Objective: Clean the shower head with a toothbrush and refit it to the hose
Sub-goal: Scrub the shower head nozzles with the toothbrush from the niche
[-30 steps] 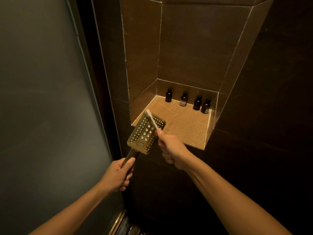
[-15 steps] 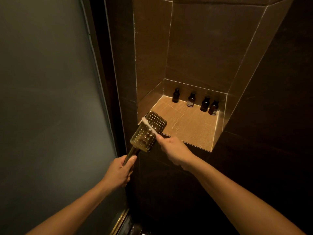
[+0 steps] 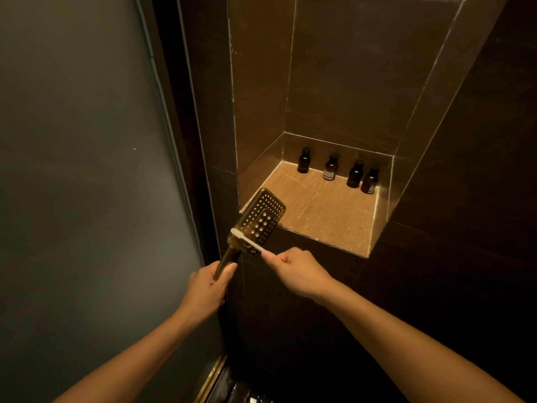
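The left hand (image 3: 207,289) grips the handle of the shower head (image 3: 260,221); the right hand (image 3: 299,271) pinches the toothbrush (image 3: 247,241) across its lower face. Brushing is underway; refitting to the hose is not yet done.

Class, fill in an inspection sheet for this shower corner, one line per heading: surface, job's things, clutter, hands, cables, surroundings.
Surface: tan stone niche shelf, recessed in the wall.
Job's things: gold rectangular metal shower head, nozzle face towards the camera, held before the shelf's left front corner; white plastic toothbrush laid across its lower face.
Clutter: four small dark brown bottles standing along the shelf's back.
Hands: left hand grips the shower head's handle; right hand pinches the toothbrush.
Cables: nothing seen; no hose in view.
Surroundings: frosted glass panel at left; dark tiled wall at right.
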